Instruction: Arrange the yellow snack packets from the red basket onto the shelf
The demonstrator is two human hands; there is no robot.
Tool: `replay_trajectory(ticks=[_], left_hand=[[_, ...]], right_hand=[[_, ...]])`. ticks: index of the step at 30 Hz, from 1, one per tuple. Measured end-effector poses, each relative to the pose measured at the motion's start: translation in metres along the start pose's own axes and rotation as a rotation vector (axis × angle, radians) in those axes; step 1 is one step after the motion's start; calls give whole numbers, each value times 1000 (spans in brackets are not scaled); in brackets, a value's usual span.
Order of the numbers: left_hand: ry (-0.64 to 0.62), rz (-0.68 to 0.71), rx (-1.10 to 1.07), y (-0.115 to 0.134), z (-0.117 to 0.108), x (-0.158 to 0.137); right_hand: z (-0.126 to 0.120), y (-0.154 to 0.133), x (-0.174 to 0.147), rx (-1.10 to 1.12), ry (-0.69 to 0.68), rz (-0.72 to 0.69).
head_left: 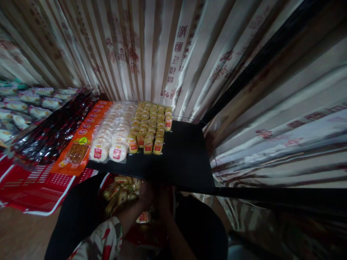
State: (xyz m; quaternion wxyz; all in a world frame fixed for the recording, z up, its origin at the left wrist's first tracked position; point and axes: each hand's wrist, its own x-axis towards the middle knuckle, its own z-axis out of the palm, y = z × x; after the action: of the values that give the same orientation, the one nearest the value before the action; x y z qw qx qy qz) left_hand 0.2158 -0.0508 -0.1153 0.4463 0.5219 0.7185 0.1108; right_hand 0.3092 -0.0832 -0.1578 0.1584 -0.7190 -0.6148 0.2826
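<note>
My left hand (147, 194) and my right hand (162, 196) are close together at the front edge of a black table (187, 155). Deep shadow hides their fingers, so I cannot make out whether they hold anything. Below them, between my knees, are several yellow wrapped snack packs (121, 193) in a container whose form is mostly hidden. On the table stand rows of small yellow wrapped cakes (149, 124). Left of these lie rows of round white wrapped crackers (115, 126).
An orange snack bag (78, 151) and dark glossy packets (54, 126) lie left of the crackers. Pale wrapped packets (24, 101) are at the far left, above a red plastic basket (40, 191). A printed curtain (151, 47) hangs behind the table, with a black bar (252, 65) slanting across it.
</note>
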Motion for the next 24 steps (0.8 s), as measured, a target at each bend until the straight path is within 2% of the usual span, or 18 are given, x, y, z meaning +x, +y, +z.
replay_trajectory(ticks=[5, 9, 12, 17, 21, 24], left_hand=[[-9, 146, 120, 11, -19, -18], [77, 296, 131, 14, -41, -40], [132, 385, 82, 11, -54, -55], [146, 479, -69, 3, -66, -70], [95, 507, -258, 9, -75, -82], [38, 554, -314, 19, -82, -93]], right_hand=[[-13, -8, -3, 18, 36, 0], [-33, -22, -14, 122, 115, -58], [-48, -33, -29, 235, 119, -112], [-74, -49, -55, 384, 56, -121], [-99, -61, -69, 459, 132, -115], [-116, -68, -72, 551, 151, -132]])
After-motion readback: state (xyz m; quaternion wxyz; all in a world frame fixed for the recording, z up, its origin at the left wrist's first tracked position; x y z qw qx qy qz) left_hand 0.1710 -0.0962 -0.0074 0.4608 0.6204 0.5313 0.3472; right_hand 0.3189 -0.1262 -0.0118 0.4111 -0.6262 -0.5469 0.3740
